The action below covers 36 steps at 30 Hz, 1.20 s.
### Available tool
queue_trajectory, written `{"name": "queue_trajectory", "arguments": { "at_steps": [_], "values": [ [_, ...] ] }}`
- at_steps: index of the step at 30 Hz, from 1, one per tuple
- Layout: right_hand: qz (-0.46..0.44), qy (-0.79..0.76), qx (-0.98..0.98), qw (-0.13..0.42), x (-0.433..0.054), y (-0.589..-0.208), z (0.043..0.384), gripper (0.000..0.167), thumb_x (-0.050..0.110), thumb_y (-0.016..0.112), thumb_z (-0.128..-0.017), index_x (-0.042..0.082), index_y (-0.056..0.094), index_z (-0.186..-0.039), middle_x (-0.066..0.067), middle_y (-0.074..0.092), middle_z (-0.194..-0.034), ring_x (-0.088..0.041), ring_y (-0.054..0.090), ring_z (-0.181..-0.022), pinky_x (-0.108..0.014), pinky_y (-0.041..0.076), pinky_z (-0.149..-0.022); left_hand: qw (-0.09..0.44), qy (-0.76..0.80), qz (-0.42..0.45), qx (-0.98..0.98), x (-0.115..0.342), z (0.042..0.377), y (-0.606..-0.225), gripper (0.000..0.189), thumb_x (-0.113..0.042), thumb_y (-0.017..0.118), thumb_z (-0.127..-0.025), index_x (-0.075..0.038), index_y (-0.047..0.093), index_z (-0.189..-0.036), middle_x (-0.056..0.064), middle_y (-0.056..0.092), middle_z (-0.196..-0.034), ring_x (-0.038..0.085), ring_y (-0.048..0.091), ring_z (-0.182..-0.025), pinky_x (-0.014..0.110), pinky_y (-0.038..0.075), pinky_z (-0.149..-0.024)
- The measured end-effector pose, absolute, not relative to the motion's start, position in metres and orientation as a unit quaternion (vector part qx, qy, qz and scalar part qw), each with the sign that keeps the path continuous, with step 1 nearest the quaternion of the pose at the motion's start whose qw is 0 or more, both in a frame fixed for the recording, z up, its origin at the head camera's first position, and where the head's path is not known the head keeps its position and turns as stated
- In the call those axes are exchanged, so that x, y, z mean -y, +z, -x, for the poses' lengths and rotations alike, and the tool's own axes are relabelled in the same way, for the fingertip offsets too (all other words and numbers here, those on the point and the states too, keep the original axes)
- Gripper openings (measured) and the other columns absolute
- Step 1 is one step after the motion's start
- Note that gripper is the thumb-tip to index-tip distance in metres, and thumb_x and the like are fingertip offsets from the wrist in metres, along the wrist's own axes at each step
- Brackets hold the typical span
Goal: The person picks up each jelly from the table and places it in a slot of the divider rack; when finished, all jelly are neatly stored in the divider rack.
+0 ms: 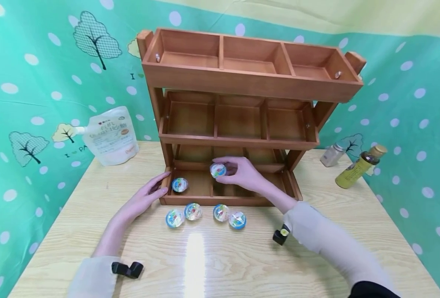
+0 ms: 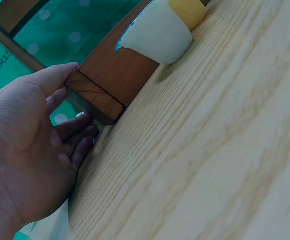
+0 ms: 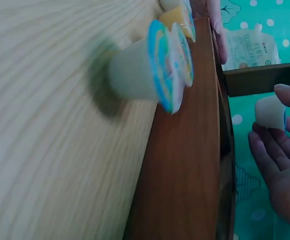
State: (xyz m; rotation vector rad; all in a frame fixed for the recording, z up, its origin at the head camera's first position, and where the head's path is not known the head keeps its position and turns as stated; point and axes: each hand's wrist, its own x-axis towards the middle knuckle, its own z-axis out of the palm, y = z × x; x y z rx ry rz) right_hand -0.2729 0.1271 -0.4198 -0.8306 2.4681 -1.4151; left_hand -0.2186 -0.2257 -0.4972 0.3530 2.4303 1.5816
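Between thumb and fingers my right hand (image 1: 241, 173) pinches a small jelly cup (image 1: 217, 170) with a printed lid, above the bottom tier of a brown wooden rack (image 1: 220, 201). The right wrist view shows the pale side of that cup (image 3: 270, 112) in the fingers. My left hand (image 1: 145, 198) rests its fingers against the left end of the bottom tier; in the left wrist view they touch the wood's corner (image 2: 97, 97). One jelly cup (image 1: 179, 185) sits in the bottom left compartment. Several more, such as this cup (image 1: 174, 218), stand on the table before the rack.
The rack's upper tiers (image 1: 253, 85) rise behind my hands, divided into compartments. A white spouted pouch (image 1: 111, 136) stands at the left. On the right are a small shaker jar (image 1: 333, 155) and a yellow-green bottle (image 1: 359, 167). Patterned green cloth (image 1: 37, 99) hangs around the table.
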Motion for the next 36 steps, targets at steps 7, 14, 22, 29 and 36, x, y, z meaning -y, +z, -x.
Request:
{"name": "queue_trajectory", "arguments": {
  "at_steps": [7, 14, 22, 29, 36],
  "values": [
    [0.275, -0.479, -0.829, 0.084, -0.094, -0.421, 0.286, 0.052, 0.016, 0.083, -0.086, 0.010, 0.067, -0.135, -0.009, 0.073, -0.117, -0.022, 0.070, -0.104, -0.029, 0.061, -0.086, 0.109, 0.535, -0.120, -0.829, 0.226, 0.219, -0.496, 0.063, -0.035, 0.053, -0.108, -0.017, 0.028, -0.164, 0.017, 0.021, -0.172, 0.044, 0.018, -0.159, 0.063, 0.018, -0.127],
    [0.286, -0.398, -0.869, 0.070, -0.070, -0.429, 0.296, 0.048, 0.021, 0.084, -0.085, 0.012, 0.070, -0.129, -0.005, 0.074, -0.115, -0.017, 0.068, -0.101, -0.025, 0.057, -0.084, 0.109, 0.537, -0.117, -0.828, 0.227, 0.217, -0.495, 0.063, -0.033, 0.053, -0.108, -0.017, 0.029, -0.164, 0.019, 0.020, -0.172, 0.045, 0.017, -0.159, 0.064, 0.017, -0.127],
    [0.286, -0.352, -0.888, 0.077, -0.058, -0.439, 0.302, 0.046, 0.022, 0.083, -0.087, 0.013, 0.070, -0.130, -0.005, 0.074, -0.123, -0.018, 0.067, -0.107, -0.033, 0.057, -0.094, 0.115, 0.542, -0.114, -0.825, 0.225, 0.217, -0.495, 0.063, -0.034, 0.053, -0.108, -0.018, 0.029, -0.164, 0.018, 0.020, -0.172, 0.044, 0.017, -0.159, 0.064, 0.017, -0.127],
    [0.287, -0.307, -0.904, 0.084, -0.056, -0.443, 0.301, 0.047, 0.027, 0.084, -0.087, 0.015, 0.072, -0.130, -0.002, 0.074, -0.126, -0.017, 0.067, -0.111, -0.035, 0.056, -0.098, 0.117, 0.538, -0.112, -0.827, 0.225, 0.219, -0.497, 0.064, -0.037, 0.052, -0.108, -0.018, 0.028, -0.164, 0.018, 0.019, -0.172, 0.044, 0.019, -0.159, 0.063, 0.018, -0.127],
    [0.313, -0.248, -0.915, 0.055, -0.052, -0.444, 0.298, 0.045, 0.030, 0.083, -0.087, 0.015, 0.073, -0.128, -0.001, 0.076, -0.121, -0.015, 0.069, -0.106, -0.033, 0.057, -0.095, 0.119, 0.535, -0.110, -0.829, 0.226, 0.220, -0.498, 0.064, -0.039, 0.052, -0.108, -0.020, 0.027, -0.164, 0.017, 0.019, -0.172, 0.043, 0.018, -0.159, 0.063, 0.018, -0.127]
  ]
}}
